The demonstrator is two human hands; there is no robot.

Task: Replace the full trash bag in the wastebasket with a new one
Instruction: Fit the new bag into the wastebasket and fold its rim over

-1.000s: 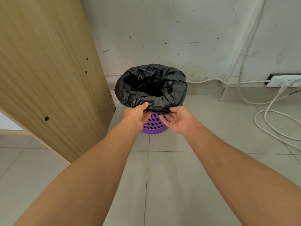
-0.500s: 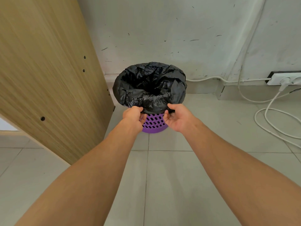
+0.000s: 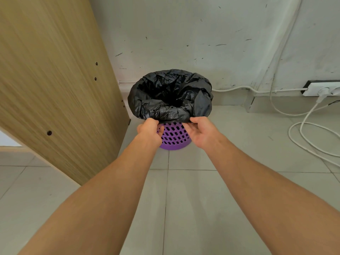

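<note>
A purple perforated wastebasket [image 3: 174,136] stands on the tiled floor by the wall. A black trash bag [image 3: 169,97] lines it, its rim folded over the top and hanging down outside. My left hand [image 3: 149,131] pinches the near hem of the bag at the left. My right hand [image 3: 199,130] holds the same hem at the right, thumb on top and fingers tucked under the plastic. The inside of the bag is dark, so its contents are hidden.
A tall wooden panel [image 3: 55,85] stands close on the left of the basket. A white power strip [image 3: 322,89] sits by the wall at the right, with white cables [image 3: 301,133] looping across the floor tiles.
Both hands have closed on the bag's near hem and lifted it a little, baring more of the purple basket below.
</note>
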